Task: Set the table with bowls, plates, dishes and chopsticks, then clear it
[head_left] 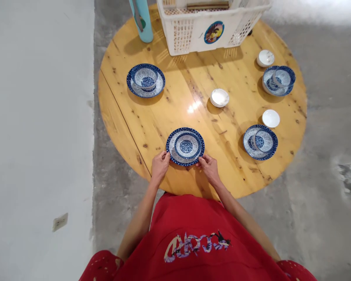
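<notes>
Near the front edge of the round table is a blue-and-white patterned plate (173, 155) with a matching bowl (187, 146) standing on it. At the plate's left rim, my left hand (160, 164) is closed, pinching the edge between thumb and fingers. My right hand (209, 167) pinches the lower right rim in the same way. The fingertips beneath the plate are hidden, and whether it rests on the wood or is slightly raised I cannot tell.
The wooden table (152, 128) carries more blue-and-white plate-and-bowl sets, one at the left (146, 80), two at the right. Small white bowls (219, 97) stand around the right half. A white plastic basket (189, 35) and a light-blue bottle (144, 23) stand at the back.
</notes>
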A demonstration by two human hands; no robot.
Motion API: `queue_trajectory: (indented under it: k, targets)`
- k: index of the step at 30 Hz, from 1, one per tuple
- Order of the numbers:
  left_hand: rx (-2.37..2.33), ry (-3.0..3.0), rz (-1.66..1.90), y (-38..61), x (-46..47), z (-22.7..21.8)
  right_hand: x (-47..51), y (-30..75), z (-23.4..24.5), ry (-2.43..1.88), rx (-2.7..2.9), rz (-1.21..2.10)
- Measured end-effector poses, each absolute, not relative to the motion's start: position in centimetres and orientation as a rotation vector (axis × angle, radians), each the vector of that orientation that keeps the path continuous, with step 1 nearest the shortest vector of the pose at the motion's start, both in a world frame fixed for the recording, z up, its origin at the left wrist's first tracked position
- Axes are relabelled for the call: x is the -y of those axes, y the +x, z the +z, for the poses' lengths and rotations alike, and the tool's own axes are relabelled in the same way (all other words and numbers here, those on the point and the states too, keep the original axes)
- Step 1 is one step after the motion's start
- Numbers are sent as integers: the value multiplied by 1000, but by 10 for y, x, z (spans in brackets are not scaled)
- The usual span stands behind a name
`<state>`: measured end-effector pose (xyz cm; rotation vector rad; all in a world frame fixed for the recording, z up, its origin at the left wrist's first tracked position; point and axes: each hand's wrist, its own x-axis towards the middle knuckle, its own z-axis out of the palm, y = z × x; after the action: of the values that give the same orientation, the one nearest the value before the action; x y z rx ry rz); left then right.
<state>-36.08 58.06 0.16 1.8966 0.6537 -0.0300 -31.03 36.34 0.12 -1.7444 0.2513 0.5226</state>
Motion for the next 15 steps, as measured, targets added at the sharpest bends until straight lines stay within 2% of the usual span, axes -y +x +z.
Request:
queue_trajectory:
  k: [15]
  targets:
    - [-665,1920,-67,-360,-584,4,-368,-307,3,-1742,-272,514]
